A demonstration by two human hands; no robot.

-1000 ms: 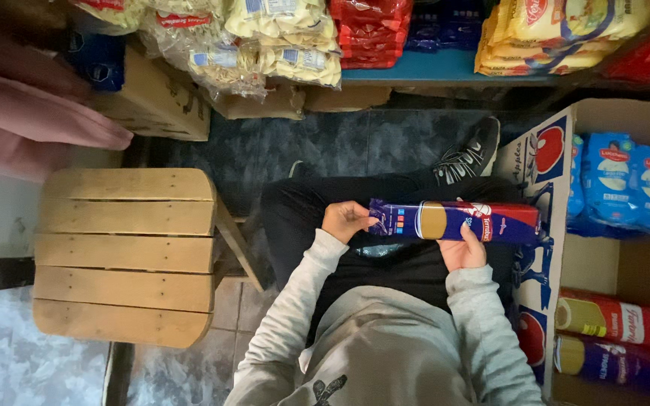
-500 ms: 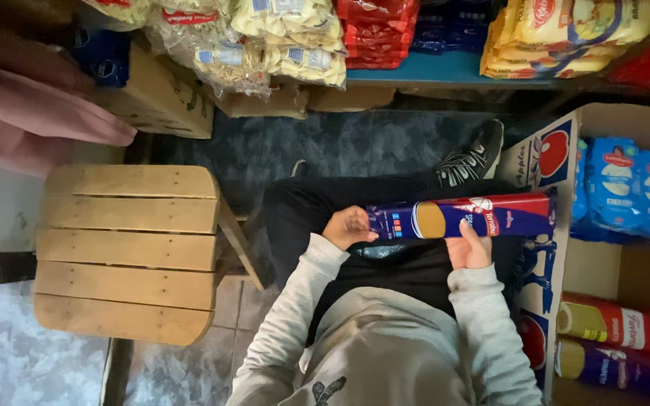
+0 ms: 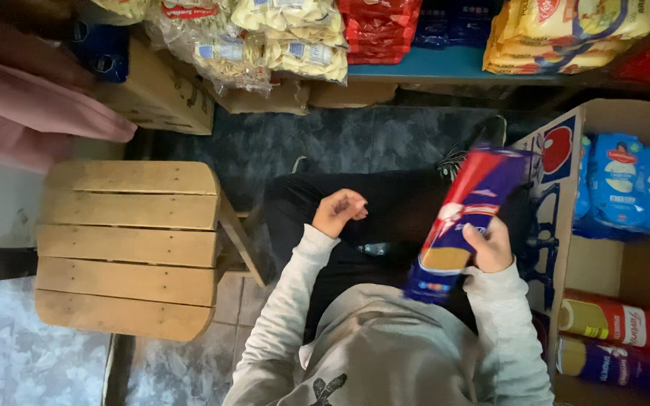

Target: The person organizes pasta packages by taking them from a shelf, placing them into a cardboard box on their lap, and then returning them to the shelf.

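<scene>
From my feed the light is dim and soft. The wooden stool [image 3: 133,248] is sharp; right of it the long packet [image 3: 464,222] smears with motion blur, and shadow pools above it.

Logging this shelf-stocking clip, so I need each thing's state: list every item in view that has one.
Long blue and red packet: sealed, tilted, held in right hand.
Left hand: empty, fingers curled.
Cardboard box: open, packets inside.
Wooden stool: upright, nothing on it.
Shelf: stocked with bags.
</scene>
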